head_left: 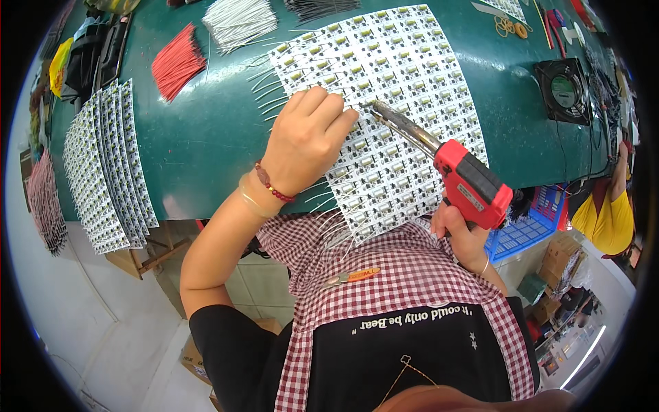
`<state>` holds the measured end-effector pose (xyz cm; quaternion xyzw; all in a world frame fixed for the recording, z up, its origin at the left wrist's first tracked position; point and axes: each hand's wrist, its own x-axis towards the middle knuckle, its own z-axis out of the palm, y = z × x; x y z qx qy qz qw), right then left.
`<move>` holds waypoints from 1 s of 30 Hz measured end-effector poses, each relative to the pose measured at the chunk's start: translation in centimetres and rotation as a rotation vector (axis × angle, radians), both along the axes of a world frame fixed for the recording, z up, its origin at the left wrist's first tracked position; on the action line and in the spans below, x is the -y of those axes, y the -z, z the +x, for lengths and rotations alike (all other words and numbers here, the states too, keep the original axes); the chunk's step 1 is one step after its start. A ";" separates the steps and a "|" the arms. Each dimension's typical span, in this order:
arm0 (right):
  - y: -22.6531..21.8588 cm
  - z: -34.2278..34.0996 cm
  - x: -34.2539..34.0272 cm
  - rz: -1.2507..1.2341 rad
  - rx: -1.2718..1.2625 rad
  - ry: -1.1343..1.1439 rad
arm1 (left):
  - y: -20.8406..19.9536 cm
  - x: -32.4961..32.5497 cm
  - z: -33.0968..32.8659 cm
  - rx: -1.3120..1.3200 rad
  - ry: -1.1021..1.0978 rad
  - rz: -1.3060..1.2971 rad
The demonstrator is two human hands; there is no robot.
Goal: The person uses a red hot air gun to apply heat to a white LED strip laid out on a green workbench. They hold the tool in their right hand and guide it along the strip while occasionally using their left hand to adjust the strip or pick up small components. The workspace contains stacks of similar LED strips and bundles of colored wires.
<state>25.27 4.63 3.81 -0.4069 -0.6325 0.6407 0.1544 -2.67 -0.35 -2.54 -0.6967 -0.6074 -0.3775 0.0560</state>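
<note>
A large white panel of small circuit boards point(412, 75) lies on the green table and reaches over its near edge toward my apron. My left hand point(309, 134) rests above the panel's left part, its fingers pinched together; what they hold is hidden beneath them. My right hand point(461, 232) grips a red and black soldering gun point(473, 184) by its handle. The gun's metal tip points left and meets the panel just beside my left fingertips. Thin white wires point(271, 96) stick out past the panel's left edge, in rows above and below my left hand.
Bundles of red wires point(180, 63), white wires point(240, 24) and black wires point(319, 8) lie at the far left and back. More panels point(106, 172) are stacked at the left. At the right stand a black fan point(566, 89) and a blue crate point(525, 237) below the table.
</note>
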 end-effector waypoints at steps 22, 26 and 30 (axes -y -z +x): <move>1.1 1.0 -0.1 0.114 0.085 -0.132 | -0.2 0.4 0.4 -0.023 0.000 -0.089; 0.6 0.7 0.1 0.076 0.009 -0.043 | 0.0 0.2 0.4 0.001 -0.006 -0.022; 0.6 0.8 0.0 -0.002 -0.060 0.006 | 0.3 0.1 0.4 0.003 -0.003 -0.018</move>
